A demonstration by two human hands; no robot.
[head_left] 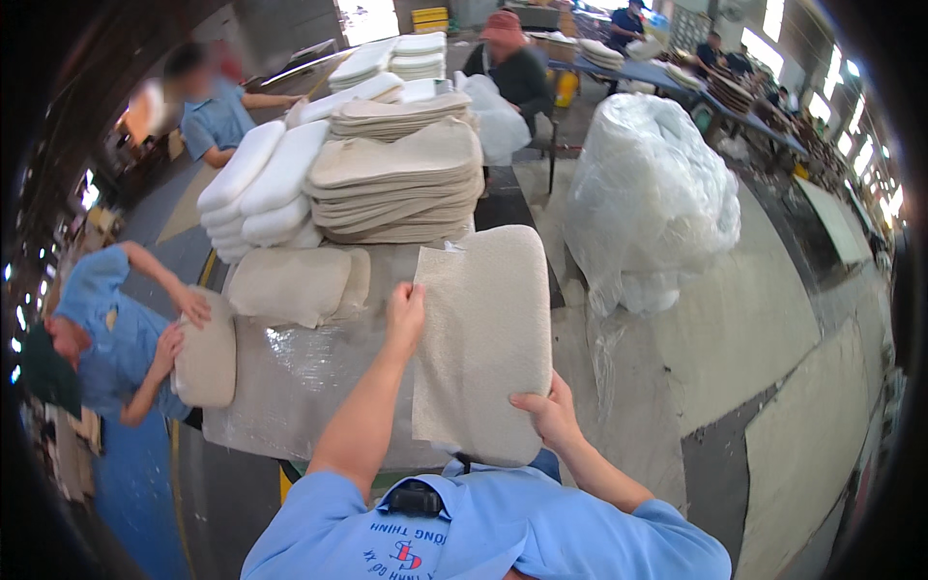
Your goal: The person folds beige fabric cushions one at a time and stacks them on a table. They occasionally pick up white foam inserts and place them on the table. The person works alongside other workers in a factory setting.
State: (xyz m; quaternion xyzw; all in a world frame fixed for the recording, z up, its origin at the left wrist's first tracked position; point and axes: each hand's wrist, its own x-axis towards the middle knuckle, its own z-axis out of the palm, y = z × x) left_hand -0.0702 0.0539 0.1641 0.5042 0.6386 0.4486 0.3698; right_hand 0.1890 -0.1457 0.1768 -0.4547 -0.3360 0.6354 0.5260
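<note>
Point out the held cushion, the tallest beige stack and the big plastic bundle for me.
Held cushion (495, 338): head view, middle of its upper face.
Beige stack (396, 201): head view, its layered front.
Plastic bundle (652, 188): head view, middle of its near side.

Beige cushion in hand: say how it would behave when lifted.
The beige cushion probably holds its shape: it shows no sag between left hand and right hand. It looks light, gripped at its edges. Its textured surface likely resists slipping.
</note>
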